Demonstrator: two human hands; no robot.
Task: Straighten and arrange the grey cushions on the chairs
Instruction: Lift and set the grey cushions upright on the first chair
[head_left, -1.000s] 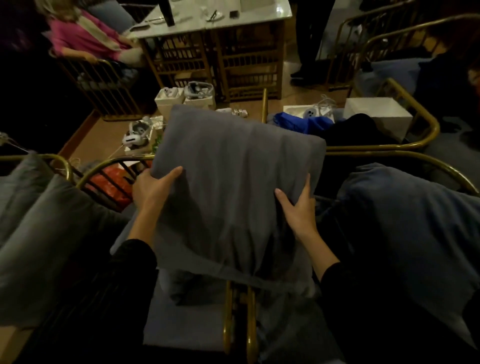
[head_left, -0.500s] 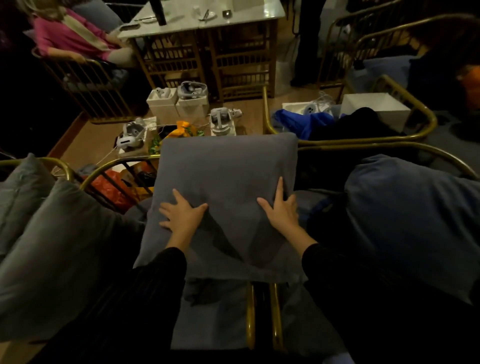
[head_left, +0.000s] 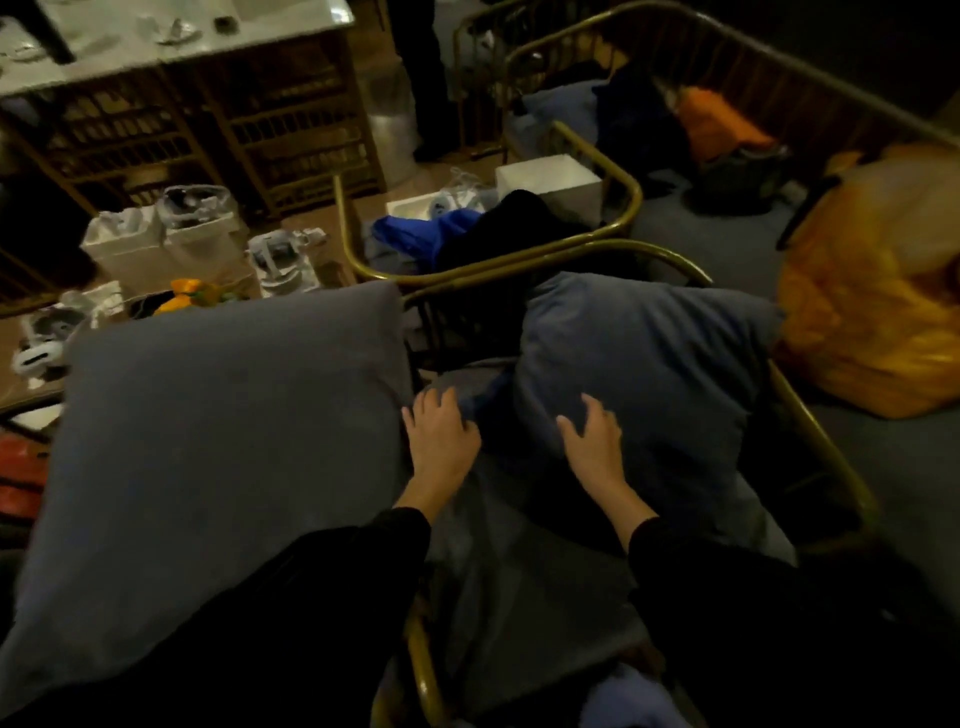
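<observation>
- The left hand (head_left: 441, 436) lies with fingers spread and nothing gripped, at the gap between two grey cushions; the right hand (head_left: 592, 441) rests flat, fingers apart, on the lower left part of the right cushion (head_left: 649, 374).
- The left cushion (head_left: 223, 415) stands just left of the left hand, its right edge touching the fingers (head_left: 415, 415); a flat seat pad (head_left: 519, 571) shows below and between both wrists.
- Beyond the hands, a brass chair rail (head_left: 519, 260) curves around a heap of blue cloth (head_left: 431, 234) and dark clothing beside a white box (head_left: 550, 182).
- Far to the right of the right hand sits an orange bag (head_left: 872, 312); far left of the left hand, white headsets (head_left: 280, 260) lie on the floor under a wicker table (head_left: 208, 130).
- Half a second ago both hands pressed on the left cushion; now they have shifted right, and that cushion sits released.
- The brass armrest (head_left: 821, 457) bounds the right cushion just right of the right hand, with carpet beyond; another brass bar (head_left: 421, 670) runs below the left wrist.
</observation>
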